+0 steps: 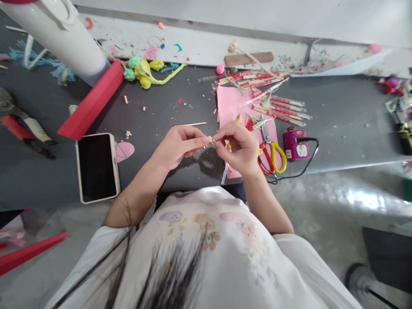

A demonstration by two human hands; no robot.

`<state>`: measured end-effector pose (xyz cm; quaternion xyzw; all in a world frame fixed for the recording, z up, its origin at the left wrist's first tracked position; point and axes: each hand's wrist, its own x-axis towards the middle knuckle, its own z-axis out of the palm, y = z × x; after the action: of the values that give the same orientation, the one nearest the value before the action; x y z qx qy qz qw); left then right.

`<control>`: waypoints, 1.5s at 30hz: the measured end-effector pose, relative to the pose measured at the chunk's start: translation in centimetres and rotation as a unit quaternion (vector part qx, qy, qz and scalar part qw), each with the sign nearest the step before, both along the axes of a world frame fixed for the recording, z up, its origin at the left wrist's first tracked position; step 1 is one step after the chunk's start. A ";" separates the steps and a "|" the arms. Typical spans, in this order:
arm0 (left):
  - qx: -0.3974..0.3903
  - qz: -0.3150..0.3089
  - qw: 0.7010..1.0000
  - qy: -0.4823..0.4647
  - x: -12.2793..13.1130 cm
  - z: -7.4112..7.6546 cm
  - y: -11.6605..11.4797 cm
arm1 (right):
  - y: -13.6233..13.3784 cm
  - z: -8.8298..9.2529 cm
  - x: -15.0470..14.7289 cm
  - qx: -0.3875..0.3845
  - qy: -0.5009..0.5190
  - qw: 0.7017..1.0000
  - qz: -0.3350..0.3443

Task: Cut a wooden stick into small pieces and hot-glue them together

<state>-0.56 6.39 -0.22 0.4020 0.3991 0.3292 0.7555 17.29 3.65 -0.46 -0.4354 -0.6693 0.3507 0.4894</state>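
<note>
Between my two hands, over the dark table (174,105), is a small pale piece (210,139). The thumb and forefinger of my left hand (182,148) pinch it from the left. My right hand (238,148) pinches its right side, fingertips nearly touching those of the left. A thin wooden stick (195,124) lies just beyond my left hand. Small crumbs are scattered under the hands. Beneath and beyond my right hand spreads a pink sheet (227,103), with scissors (278,156) with yellow and red handles at its right edge.
A phone (98,167), a red bar (93,101) and a white bottle (72,43) stand or lie left. Pliers (25,124) lie far left. Red-patterned stick packs (283,107) and a purple box (296,145) with a black cable are right. Yellow yarn (144,75) lies behind.
</note>
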 end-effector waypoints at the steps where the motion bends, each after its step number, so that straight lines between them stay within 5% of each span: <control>1: 0.000 0.001 1.000 0.004 0.0 0.0 0.0 | 0.0 0.0 0.0 -0.003 -0.003 1.000 -0.003; 34: 0.104 0.045 0.991 0.069 0.2 -0.3 -0.3 | 0.0 -0.3 -0.3 -0.026 -0.003 0.998 -0.054; 45: 0.113 0.042 0.989 0.084 0.1 -0.1 -0.3 | 0.0 -0.2 -0.2 0.028 -0.030 0.999 -0.033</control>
<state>-0.49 6.06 -0.29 0.4942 0.4381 0.3684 0.6543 17.10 3.66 -0.71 -0.4541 -0.6783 0.3021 0.4924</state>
